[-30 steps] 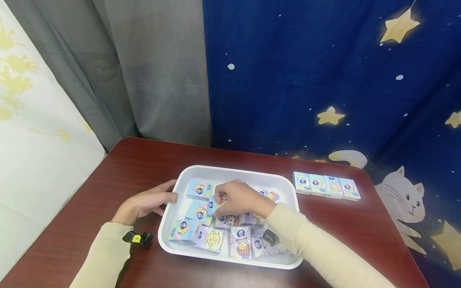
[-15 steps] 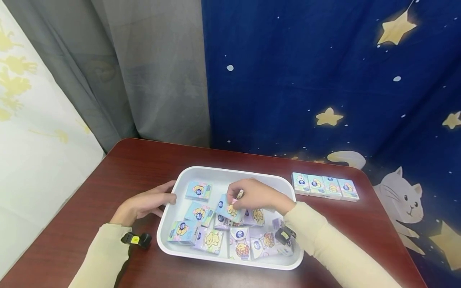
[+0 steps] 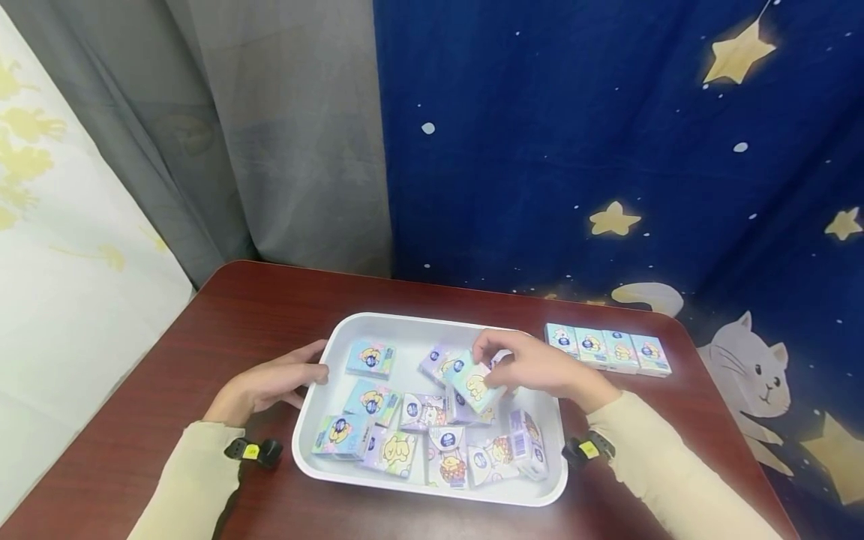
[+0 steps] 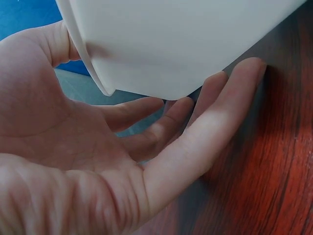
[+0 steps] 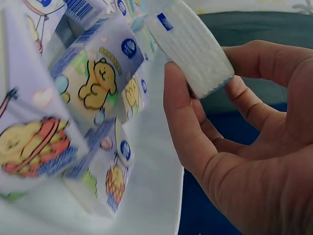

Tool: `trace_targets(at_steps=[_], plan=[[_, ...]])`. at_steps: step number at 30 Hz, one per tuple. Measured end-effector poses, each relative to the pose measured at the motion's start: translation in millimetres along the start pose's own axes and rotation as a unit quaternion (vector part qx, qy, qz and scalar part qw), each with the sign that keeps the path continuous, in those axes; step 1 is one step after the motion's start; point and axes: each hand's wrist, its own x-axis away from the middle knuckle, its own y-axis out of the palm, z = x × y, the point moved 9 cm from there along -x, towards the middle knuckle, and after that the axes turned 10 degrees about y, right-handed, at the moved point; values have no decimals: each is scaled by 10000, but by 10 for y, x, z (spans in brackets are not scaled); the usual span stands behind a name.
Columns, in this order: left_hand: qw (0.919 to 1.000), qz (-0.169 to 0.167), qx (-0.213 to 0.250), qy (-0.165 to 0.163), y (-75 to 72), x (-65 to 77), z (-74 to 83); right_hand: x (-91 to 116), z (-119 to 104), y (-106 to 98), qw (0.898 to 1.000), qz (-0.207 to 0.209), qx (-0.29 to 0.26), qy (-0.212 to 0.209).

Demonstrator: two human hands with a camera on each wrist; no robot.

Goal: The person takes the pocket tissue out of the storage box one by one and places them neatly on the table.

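In the head view, my right hand (image 3: 533,363) pinches a light blue tissue pack (image 3: 474,381) by its edge, tilted over the middle right of the white tray (image 3: 405,489). The right wrist view shows the pack's white side (image 5: 195,51) between thumb and fingers. My left hand (image 3: 280,381) holds the tray's left side, its thumb over the rim (image 4: 95,68) and its fingers at the outer wall and underside. Several purple tissue packs (image 3: 447,457) lie loosely in the tray's middle and right. Blue packs (image 3: 371,358) lie along its left part.
A row of light blue tissue packs (image 3: 607,351) stands side by side on the dark red table (image 3: 270,300), right of the tray at the back. A grey curtain (image 3: 317,150) and a blue star-patterned curtain (image 3: 540,150) hang behind the table.
My right hand has lifted the blue tissue pack from near the tray's middle and carried it rightward, uncovering purple packs. My left hand has stayed at the tray's left side.
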Motion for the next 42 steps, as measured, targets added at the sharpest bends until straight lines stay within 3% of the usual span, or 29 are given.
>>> trace_targets(at_steps=[7, 16, 25, 28, 34, 42], plan=[[10000, -23, 32, 2, 5, -6, -29, 213, 215, -164, 9962, 104, -860, -6], [10000, -19, 18, 11, -11, -17, -51, 489, 530, -434, 9858, 602, -1567, -12], [9999, -69, 88, 60, -16, -24, -61, 746, 910, -703, 9696, 1195, -2131, 114], [9999, -79, 112, 72, -20, -23, -54, 807, 1093, -765, 9594, 1325, -2477, 234], [9999, -71, 68, 26, -25, -21, -41, 861, 1438, -794, 9430, 1559, -2857, 697], [9999, -127, 101, 28, -12, -17, -11, 809, 1639, -656, 9433, 1666, -2633, 1146]])
